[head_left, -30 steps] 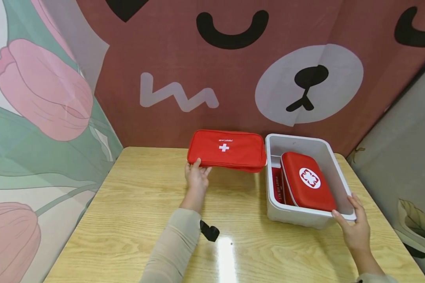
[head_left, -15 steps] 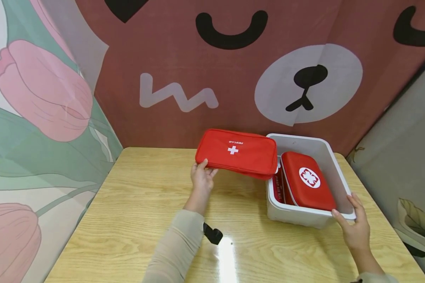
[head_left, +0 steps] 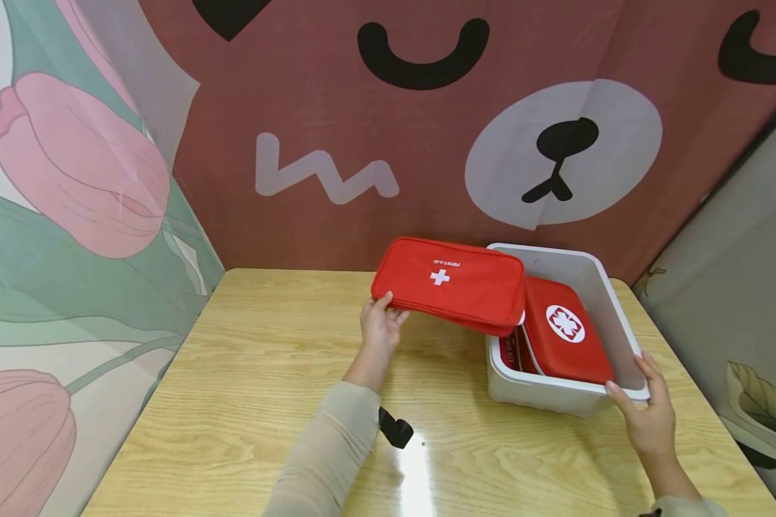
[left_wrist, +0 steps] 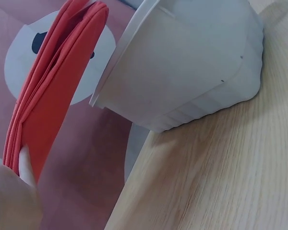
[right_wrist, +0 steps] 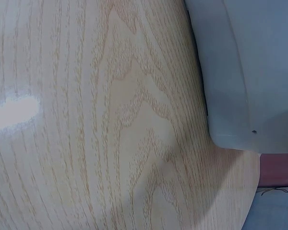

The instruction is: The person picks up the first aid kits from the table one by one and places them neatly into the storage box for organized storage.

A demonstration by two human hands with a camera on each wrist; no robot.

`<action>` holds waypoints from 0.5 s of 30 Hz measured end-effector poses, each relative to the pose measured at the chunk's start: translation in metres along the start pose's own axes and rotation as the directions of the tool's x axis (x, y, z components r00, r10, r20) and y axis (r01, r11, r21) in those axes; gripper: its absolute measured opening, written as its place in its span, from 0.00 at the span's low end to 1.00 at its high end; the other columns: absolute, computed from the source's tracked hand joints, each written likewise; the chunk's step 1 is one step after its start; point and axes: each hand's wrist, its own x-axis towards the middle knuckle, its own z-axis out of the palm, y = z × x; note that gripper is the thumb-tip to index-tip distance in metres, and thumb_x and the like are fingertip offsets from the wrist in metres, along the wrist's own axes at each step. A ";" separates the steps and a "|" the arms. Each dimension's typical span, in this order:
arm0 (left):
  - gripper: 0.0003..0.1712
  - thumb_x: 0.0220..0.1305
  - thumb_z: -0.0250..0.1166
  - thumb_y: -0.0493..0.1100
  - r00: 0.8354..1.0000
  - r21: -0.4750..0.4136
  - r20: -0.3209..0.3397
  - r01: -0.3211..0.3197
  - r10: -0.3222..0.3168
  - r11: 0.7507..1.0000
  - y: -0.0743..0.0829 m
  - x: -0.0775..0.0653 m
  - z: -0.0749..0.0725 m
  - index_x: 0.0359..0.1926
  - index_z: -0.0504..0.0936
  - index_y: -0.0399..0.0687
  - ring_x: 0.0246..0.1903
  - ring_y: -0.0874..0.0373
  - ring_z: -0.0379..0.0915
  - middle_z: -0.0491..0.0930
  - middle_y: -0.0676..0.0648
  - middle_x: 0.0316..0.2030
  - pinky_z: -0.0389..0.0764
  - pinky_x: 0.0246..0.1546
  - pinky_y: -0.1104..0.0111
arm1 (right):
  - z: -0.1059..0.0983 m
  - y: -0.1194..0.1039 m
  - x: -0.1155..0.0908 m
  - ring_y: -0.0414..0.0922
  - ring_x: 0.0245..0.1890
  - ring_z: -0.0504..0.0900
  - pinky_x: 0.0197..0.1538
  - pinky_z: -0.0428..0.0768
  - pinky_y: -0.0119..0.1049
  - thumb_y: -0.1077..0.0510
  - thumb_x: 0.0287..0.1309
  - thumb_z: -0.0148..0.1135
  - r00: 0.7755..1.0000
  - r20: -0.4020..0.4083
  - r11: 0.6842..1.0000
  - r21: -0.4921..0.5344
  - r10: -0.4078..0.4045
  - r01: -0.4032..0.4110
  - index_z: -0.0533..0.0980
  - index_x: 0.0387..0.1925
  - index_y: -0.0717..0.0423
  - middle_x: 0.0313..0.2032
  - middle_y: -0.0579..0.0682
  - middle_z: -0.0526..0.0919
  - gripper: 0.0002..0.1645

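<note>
A flat red first aid pouch (head_left: 455, 287) with a white cross is held up by my left hand (head_left: 380, 327), thumb on top and fingers beneath its near left corner. Its right end overlaps the left rim of a pale grey plastic bin (head_left: 543, 398). From the left wrist, the pouch (left_wrist: 57, 96) appears edge-on, beside the bin's outer wall (left_wrist: 182, 62). At the bin's near right corner, my right hand (head_left: 649, 420) grips the rim, thumb on the near side. Inside the bin leans a red hard case (head_left: 565, 330) with a white round emblem, partly covering another red kit (head_left: 509, 353).
The bin stands on a light wooden table (head_left: 265, 402), towards its right back. Behind the table hangs a printed cloth (head_left: 330, 86) with a bear face. More printed cloth (head_left: 71, 251) borders the left side.
My left hand has carried the pouch to the right, from beside the bin to over its left rim. The pouch slants more, its right end lower. My right hand stays on the rim.
</note>
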 end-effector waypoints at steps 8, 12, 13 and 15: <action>0.13 0.56 0.53 0.30 0.999 0.016 0.037 0.020 -0.020 1.000 -0.005 0.001 0.006 0.42 0.63 0.38 0.25 0.52 0.72 0.70 0.43 0.31 0.73 0.38 0.54 | 0.001 -0.001 0.000 0.31 0.58 0.53 0.58 0.49 0.24 0.71 0.44 0.57 1.000 -0.003 1.000 0.000 -0.007 0.007 0.60 0.58 0.61 0.61 0.49 0.56 0.36; 0.14 0.56 0.53 0.29 0.999 0.032 0.045 0.021 -0.023 0.999 -0.007 0.001 0.008 0.43 0.61 0.38 0.25 0.52 0.72 0.70 0.43 0.31 0.72 0.38 0.53 | 0.000 0.000 0.000 0.31 0.58 0.52 0.58 0.48 0.24 0.71 0.45 0.57 1.000 -0.001 1.000 -0.003 0.007 -0.007 0.59 0.58 0.60 0.62 0.47 0.56 0.36; 0.15 0.56 0.53 0.29 0.999 0.039 0.049 0.021 -0.023 0.999 -0.008 0.001 0.009 0.43 0.61 0.38 0.26 0.52 0.72 0.70 0.42 0.31 0.72 0.38 0.53 | 0.000 0.000 0.000 0.31 0.58 0.52 0.58 0.48 0.24 0.71 0.44 0.57 1.000 0.000 1.000 -0.004 0.010 -0.010 0.59 0.58 0.60 0.62 0.47 0.56 0.36; 0.16 0.56 0.53 0.29 0.998 0.050 0.055 0.023 -0.025 0.998 -0.009 0.001 0.010 0.45 0.60 0.38 0.27 0.51 0.72 0.70 0.41 0.33 0.72 0.38 0.54 | 0.000 0.000 0.000 0.31 0.58 0.52 0.58 0.48 0.24 0.71 0.45 0.57 1.000 0.000 1.000 -0.009 0.012 -0.012 0.59 0.58 0.60 0.62 0.48 0.56 0.36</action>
